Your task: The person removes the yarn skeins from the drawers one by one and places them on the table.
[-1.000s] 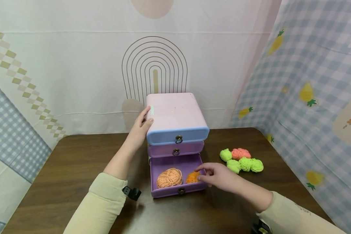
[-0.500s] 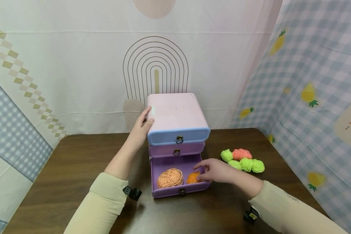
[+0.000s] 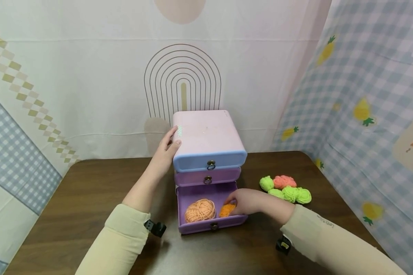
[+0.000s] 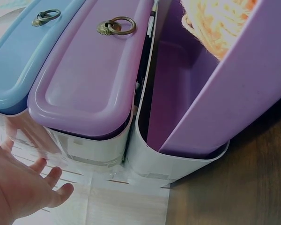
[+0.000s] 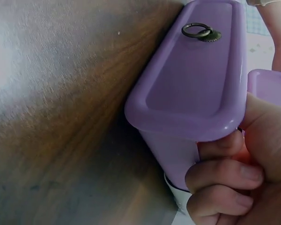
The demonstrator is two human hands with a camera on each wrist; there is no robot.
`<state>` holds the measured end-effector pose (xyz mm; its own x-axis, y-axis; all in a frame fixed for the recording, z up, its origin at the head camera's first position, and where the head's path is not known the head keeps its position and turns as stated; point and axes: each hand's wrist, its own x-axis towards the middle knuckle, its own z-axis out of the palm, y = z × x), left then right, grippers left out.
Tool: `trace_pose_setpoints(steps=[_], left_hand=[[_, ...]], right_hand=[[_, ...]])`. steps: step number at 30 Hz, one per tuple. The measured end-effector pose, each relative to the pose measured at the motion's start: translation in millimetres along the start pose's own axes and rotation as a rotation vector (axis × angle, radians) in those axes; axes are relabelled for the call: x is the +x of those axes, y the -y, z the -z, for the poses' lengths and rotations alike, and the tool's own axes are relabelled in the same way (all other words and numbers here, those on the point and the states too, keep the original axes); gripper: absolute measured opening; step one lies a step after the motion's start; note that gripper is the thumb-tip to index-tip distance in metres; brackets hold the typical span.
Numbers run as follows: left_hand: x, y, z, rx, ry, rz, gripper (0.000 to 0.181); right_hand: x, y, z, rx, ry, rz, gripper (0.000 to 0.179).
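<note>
A stacked set of drawers [image 3: 206,133] has a pink top, a blue upper drawer [image 3: 191,163] and a purple middle drawer [image 3: 189,178]. The purple bottom drawer [image 3: 195,227] is pulled out. Inside it lies a large peach yarn ball [image 3: 200,211], with a smaller orange yarn ball [image 3: 226,210] to its right. My right hand [image 3: 249,201] reaches over the drawer's right side, its curled fingers gripping the orange ball, which they partly hide. My left hand [image 3: 163,154] rests against the upper left side of the drawer set, its fingers loosely extended.
On the dark wooden table [image 3: 113,191], right of the drawers, sit several lime green yarn balls [image 3: 289,194] and a coral one [image 3: 284,181]. A patterned cloth [image 3: 99,76] hangs behind the table, and a checked cloth [image 3: 351,145] hangs at the right.
My right hand has moved left and down into the bottom drawer, and its fingers have closed on the orange yarn ball. My left hand stays in place on the drawer set.
</note>
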<state>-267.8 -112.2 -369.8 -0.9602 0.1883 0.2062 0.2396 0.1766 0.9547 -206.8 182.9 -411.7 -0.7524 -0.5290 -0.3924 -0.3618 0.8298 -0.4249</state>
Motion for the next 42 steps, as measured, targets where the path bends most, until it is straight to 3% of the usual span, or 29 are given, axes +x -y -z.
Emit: trace_pose_setpoints(steps=[7, 22, 34, 42], left_hand=[[-0.2, -1.8, -1.6, -0.023, 0.001, -0.007, 0.061], [-0.1, -0.1, -1.4, -0.011, -0.013, -0.006, 0.06], [-1.0, 0.5, -0.3, -0.012, -0.008, 0.013, 0.06], [-1.9, -1.5, -1.5, -0.011, -0.012, 0.012, 0.06]], right_hand=[[0.4, 3.2, 0.8, -0.027, 0.011, -0.033, 0.03], [-4.0, 2.8, -0.2, 0.008, -0.085, -0.008, 0.025], [-7.4, -9.1, 11.3, 0.226, -0.191, -0.031, 0.035], [-27.5, -21.8, 20.7, 0.359, -0.236, -0.044, 0.04]])
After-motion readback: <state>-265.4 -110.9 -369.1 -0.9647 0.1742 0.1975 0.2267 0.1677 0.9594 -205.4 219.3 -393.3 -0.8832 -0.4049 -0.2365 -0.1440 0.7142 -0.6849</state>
